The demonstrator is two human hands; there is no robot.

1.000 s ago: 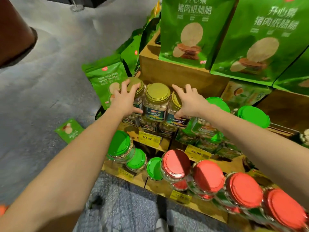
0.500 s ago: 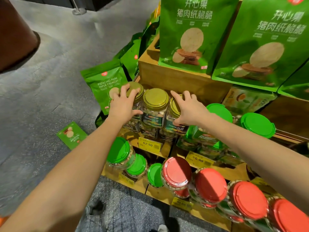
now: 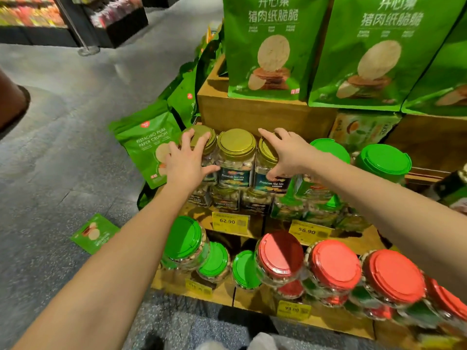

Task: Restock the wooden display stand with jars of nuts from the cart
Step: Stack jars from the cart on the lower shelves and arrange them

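Your left hand (image 3: 188,164) lay spread flat over the left Premium Nut Mix jar (image 3: 202,138) and your right hand (image 3: 288,155) was splayed across the right jar (image 3: 265,152), both jars stacked on the wooden display stand (image 3: 252,114). Even inward pressure toward the centre jar (image 3: 236,147) would probably have squared the row best.

jars (image 3: 236,164): clear glossy plastic | gold lids (image 3: 236,142): shiny | stand (image 3: 252,114): matt wood | pouches (image 3: 274,46): glossy film
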